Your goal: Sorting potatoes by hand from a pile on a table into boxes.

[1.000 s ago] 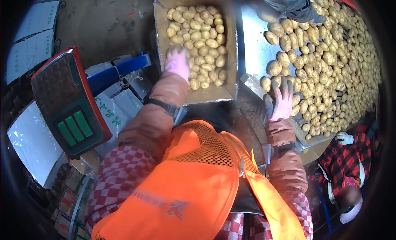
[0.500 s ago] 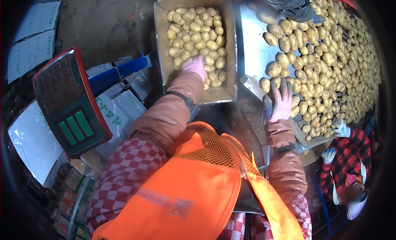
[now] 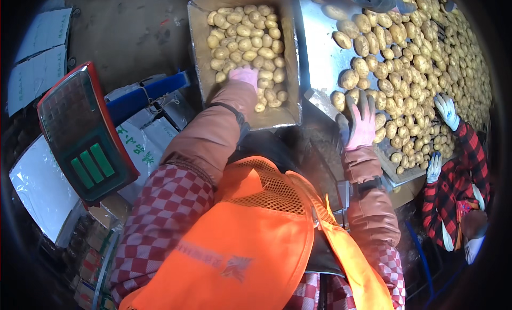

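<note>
My left hand (image 3: 244, 75), in a pink glove, reaches down into a lined cardboard box (image 3: 293, 105). Its fingertips are hidden among the potatoes (image 3: 244, 44) inside, so I cannot see whether it grips one. At the near left edge of the sorting table my right hand (image 3: 361, 123), in a pink glove with grey fingers, has its fingers spread upward. They rest against potatoes (image 3: 349, 79) at the table's edge, with no potato visibly enclosed.
A metal sorting table (image 3: 324, 54) covered with potatoes fills the right side. Beside it a co-worker's gloved hand (image 3: 447, 110) reaches over the potatoes; another person's sleeve (image 3: 376, 0) shows at the far edge. Left stand a red-framed scale display (image 3: 88, 134), a blue beam (image 3: 152, 94) and white cartons (image 3: 40, 75).
My left hand has shifted slightly within the box, while my right hand stays nearly in place. The co-worker in the checked jacket has moved both hands farther over the table. The view has shifted slightly.
</note>
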Available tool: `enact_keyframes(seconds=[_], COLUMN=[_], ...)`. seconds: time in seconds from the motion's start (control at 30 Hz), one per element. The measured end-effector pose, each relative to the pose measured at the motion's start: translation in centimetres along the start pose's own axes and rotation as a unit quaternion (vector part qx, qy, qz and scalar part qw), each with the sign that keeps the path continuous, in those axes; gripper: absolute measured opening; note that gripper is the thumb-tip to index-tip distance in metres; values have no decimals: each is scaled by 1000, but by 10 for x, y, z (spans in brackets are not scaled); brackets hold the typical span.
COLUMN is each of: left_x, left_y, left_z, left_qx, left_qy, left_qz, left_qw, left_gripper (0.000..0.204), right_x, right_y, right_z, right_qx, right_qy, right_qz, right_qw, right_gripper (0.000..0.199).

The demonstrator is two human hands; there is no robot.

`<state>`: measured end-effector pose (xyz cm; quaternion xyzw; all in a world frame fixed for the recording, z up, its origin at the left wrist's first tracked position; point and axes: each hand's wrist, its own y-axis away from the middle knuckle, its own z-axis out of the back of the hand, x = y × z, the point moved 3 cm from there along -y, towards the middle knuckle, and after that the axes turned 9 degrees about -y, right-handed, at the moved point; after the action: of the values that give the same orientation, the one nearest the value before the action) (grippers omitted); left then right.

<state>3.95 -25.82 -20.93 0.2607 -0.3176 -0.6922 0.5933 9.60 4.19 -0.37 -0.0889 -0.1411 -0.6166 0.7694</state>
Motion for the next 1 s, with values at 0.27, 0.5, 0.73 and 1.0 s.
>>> enact_keyframes(seconds=[0.27,0.5,0.73,1.0], left_x=[36,0,40,17], left_y=[67,84,22,84], left_z=[12,-22,-6,46], left_qx=[-194,63,-180,-7], left_qy=[258,153,251,958], left_qz=[67,-71,85,39], left_qw=[944,984,947,285], left_gripper=[50,40,28,37], right_x=[-6,-3,-4,-4], right_y=[4,3,4,4], right_z=[-2,-1,-2,0], right_qx=[15,-7,9,-10], right_qy=[-2,-10,-4,3], right_qz=[-20,-13,-22,-2], right_qw=[1000,1000,1000,1000], right_gripper=[62,60,61,60])
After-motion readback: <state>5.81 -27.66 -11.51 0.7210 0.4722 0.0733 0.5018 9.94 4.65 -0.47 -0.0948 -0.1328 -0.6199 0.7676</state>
